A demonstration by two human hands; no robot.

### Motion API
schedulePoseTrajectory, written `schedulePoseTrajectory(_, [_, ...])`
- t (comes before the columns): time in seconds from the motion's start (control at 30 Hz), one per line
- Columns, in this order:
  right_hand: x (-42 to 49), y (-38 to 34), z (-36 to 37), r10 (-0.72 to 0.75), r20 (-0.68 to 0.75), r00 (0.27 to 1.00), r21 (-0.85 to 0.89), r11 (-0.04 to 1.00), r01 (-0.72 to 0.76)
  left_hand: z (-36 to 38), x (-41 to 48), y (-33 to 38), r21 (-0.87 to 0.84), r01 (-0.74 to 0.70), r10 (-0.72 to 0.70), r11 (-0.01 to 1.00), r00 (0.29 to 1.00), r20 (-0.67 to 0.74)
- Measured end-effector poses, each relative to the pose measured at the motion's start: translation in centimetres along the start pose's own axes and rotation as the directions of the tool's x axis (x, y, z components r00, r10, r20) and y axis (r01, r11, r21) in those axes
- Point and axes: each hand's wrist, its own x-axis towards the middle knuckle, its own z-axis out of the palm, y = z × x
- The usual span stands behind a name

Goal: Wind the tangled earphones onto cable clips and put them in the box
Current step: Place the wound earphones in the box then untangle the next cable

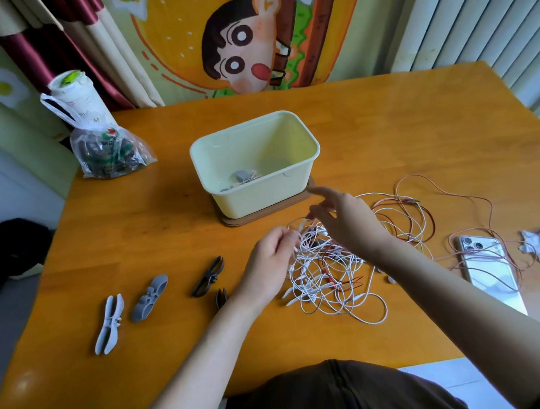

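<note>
Left hand grip pinching earphones, white-and-red tangle, right hand grip blurred, unclear

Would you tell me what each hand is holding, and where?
The left hand pinches the tangled earphones by a white strand at the top; the right hand pinches another strand there, though blurred.

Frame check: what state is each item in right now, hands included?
box: open, one wound clip inside
earphones: tangled in one heap
left hand: grips white earphone cables
right hand: pinches a cable end, blurred
cable clips: empty, lying beside the tangle
phone: face down, pink cable across it
</note>
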Motion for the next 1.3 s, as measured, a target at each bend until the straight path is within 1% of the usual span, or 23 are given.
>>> schedulePoseTrajectory(0.07, [-0.4,0.0,0.3,0.004,-0.110,0.994,0.050,0.999,0.002,-0.3,0.4,-0.2,-0.036,0.016,-0.020,0.999,0.992,-0.127])
schedulePoseTrajectory(0.13, [-1.0,-0.2,0.8,-0.025,-0.144,0.989,0.145,0.988,0.046,-0.6,0.8,-0.2,-0.066,0.032,-0.044,0.997,0.982,-0.185])
schedulePoseTrajectory(0.17, [-1.4,-0.4,1.1,-0.049,-0.095,0.994,0.177,0.982,0.066,-0.7,0.9,-0.1,-0.077,0.030,-0.045,0.997,0.980,-0.194])
schedulePoseTrajectory(0.27, [-2.6,-1.1,2.0,-0.119,0.205,0.971,0.167,0.982,0.085,-1.0,1.0,0.6,-0.151,-0.017,-0.014,0.988,0.980,-0.199])
schedulePoseTrajectory(0.33, [-3.0,-1.3,2.2,-0.141,0.302,0.943,0.192,0.978,0.084,-1.3,1.1,0.6,-0.173,-0.020,-0.019,0.985,0.975,-0.224])
schedulePoseTrajectory(0.43, [-2.8,-1.4,1.3,-0.099,0.271,0.957,0.248,0.968,0.029,-2.1,1.0,-0.4,-0.133,0.070,-0.108,0.989,0.948,-0.299])
schedulePoseTrajectory(0.5, [-2.6,-1.3,0.4,-0.098,0.223,0.970,0.178,0.982,0.058,-2.5,0.6,-1.4,-0.068,0.117,-0.134,0.991,0.903,-0.409])
schedulePoseTrajectory(0.53, [-2.5,-1.2,0.0,-0.109,0.208,0.972,0.127,0.988,0.084,-2.6,0.3,-1.6,-0.010,0.074,-0.070,0.997,0.876,-0.476])
schedulePoseTrajectory(0.57, [-2.4,-1.2,-0.4,-0.124,0.200,0.972,0.088,0.990,0.108,-2.6,0.0,-1.4,0.071,-0.016,0.050,0.997,0.862,-0.505])
schedulePoseTrajectory(0.6, [-2.4,-1.3,-0.5,-0.137,0.199,0.970,0.068,0.990,0.125,-2.5,-0.2,-1.1,0.165,-0.121,0.186,0.979,0.861,-0.473])
schedulePoseTrajectory(0.63, [-2.4,-1.4,-0.6,-0.152,0.199,0.968,0.067,0.988,0.141,-2.3,-0.2,-0.7,0.258,-0.210,0.299,0.943,0.876,-0.380])
schedulePoseTrajectory(0.67, [-2.4,-1.7,-0.6,-0.169,0.199,0.965,0.075,0.985,0.157,-2.0,0.0,-0.5,0.320,-0.277,0.363,0.906,0.898,-0.250])
schedulePoseTrajectory(0.7, [-2.4,-2.0,-0.6,-0.190,0.196,0.962,0.085,0.981,0.176,-1.8,0.1,-0.3,0.360,-0.308,0.373,0.880,0.919,-0.125])
schedulePoseTrajectory(0.73, [-2.4,-2.2,-0.6,-0.208,0.188,0.960,0.094,0.977,0.194,-1.6,0.2,0.0,0.374,-0.303,0.338,0.877,0.940,-0.032])
schedulePoseTrajectory(0.77, [-2.4,-2.4,-0.7,-0.219,0.177,0.960,0.103,0.974,0.203,-1.4,0.1,0.4,0.343,-0.267,0.273,0.901,0.962,0.030])
schedulePoseTrajectory(0.8, [-2.4,-2.3,-0.9,-0.216,0.167,0.962,0.119,0.973,0.197,-1.5,0.2,0.4,0.314,-0.221,0.218,0.923,0.975,0.045])
schedulePoseTrajectory(0.87, [-2.4,-1.5,-1.2,-0.180,0.169,0.969,0.173,0.973,0.150,-1.9,0.2,0.3,0.288,-0.169,0.181,0.943,0.983,-0.015])
schedulePoseTrajectory(0.9, [-2.4,-0.8,-1.2,-0.154,0.183,0.971,0.182,0.976,0.121,-2.2,0.3,0.4,0.235,-0.147,0.165,0.961,0.985,-0.057])
schedulePoseTrajectory(0.97, [-2.3,0.9,-0.8,-0.100,0.228,0.968,0.143,0.987,0.068,-2.8,0.4,0.9,0.012,-0.097,0.098,0.995,0.983,-0.155])
schedulePoseTrajectory(1.03, [-2.3,2.8,-0.2,-0.039,0.277,0.960,0.119,0.993,0.006,-3.4,0.8,1.7,-0.245,-0.080,0.018,0.966,0.969,-0.246])
schedulePoseTrajectory(1.13, [-2.2,5.5,0.3,0.051,0.332,0.942,0.114,0.989,-0.094,-4.9,1.2,2.5,-0.476,-0.151,-0.039,0.867,0.930,-0.366])
schedulePoseTrajectory(1.23, [-1.6,7.3,-0.2,0.106,0.313,0.944,0.066,0.989,-0.134,-6.3,1.7,2.8,-0.567,-0.192,-0.096,0.801,0.894,-0.438])
schedulePoseTrajectory(1.3, [-0.6,7.0,-1.4,0.110,0.210,0.971,0.019,0.993,-0.117,-6.8,1.8,2.6,-0.579,-0.184,-0.125,0.794,0.883,-0.452])
